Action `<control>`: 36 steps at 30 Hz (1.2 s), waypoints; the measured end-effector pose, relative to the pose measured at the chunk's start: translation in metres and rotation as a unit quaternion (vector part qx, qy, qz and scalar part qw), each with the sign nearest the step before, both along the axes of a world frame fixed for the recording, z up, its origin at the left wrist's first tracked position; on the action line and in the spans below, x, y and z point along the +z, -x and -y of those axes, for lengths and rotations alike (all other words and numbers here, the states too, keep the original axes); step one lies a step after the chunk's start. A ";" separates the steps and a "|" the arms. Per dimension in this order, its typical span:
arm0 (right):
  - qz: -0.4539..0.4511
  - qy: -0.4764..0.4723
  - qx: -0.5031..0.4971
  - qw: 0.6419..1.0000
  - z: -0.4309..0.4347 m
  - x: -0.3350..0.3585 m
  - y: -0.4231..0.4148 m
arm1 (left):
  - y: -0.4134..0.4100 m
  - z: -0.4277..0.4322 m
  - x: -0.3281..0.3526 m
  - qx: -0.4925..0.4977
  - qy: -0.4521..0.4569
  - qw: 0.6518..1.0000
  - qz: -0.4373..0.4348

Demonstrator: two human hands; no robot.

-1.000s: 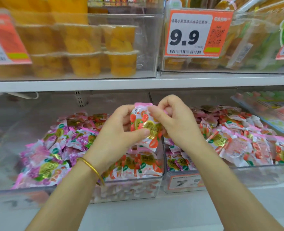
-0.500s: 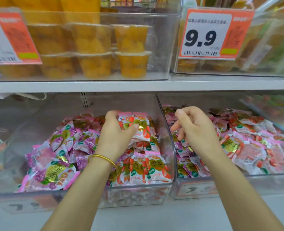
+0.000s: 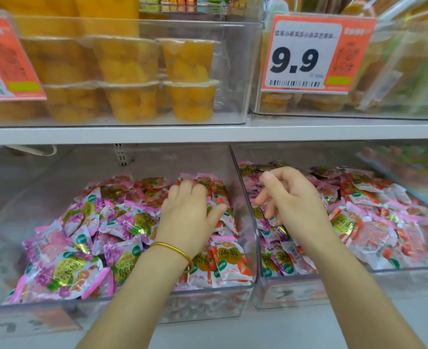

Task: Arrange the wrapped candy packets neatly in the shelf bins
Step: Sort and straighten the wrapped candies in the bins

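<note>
Pressing candy packets (image 3: 229,263) at the left bin's (image 3: 122,302) two o'clock, left hand (image 3: 187,217) fingers (image 3: 185,190) lie flat; right hand (image 3: 293,205) hangs curled, empty. Packets seem light, slippery: pinch sealed edges.

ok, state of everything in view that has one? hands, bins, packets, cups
left hand: open, flat on red packets in left bin
right hand: loosely curled, empty, over right bin
left bin: open-topped, purple packets left, red right
right bin: open-topped, mixed packets heaped loose
fruit cups: sealed, stacked two high
</note>
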State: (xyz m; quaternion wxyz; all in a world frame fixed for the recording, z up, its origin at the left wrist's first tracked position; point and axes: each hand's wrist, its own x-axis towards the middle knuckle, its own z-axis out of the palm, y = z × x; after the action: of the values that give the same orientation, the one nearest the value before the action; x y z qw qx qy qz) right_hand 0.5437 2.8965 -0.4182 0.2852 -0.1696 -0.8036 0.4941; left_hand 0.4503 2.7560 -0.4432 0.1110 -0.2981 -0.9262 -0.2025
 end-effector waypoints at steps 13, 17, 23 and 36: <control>-0.014 0.008 -0.022 1.000 -0.021 0.005 -0.018 | -0.007 0.005 -0.004 -0.179 -0.039 0.979 0.086; -0.013 -0.001 -0.071 0.997 -0.050 0.010 -0.039 | -0.026 0.003 0.019 -0.137 -0.211 0.968 0.014; 0.117 -0.159 -0.085 0.977 -0.076 0.005 -0.061 | -0.055 -0.023 0.024 -0.217 -0.233 0.947 -0.042; 0.223 -0.328 -0.101 0.912 -0.054 -0.013 -0.054 | -0.059 -0.045 0.011 -0.218 -0.229 0.949 0.022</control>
State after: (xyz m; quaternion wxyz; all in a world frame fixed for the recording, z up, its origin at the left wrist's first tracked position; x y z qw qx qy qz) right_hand 0.5978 2.9505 -0.4312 0.1868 -0.2521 -0.9418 0.1207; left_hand 0.5092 2.8012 -0.4322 0.1086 -0.4548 -0.7697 -0.4347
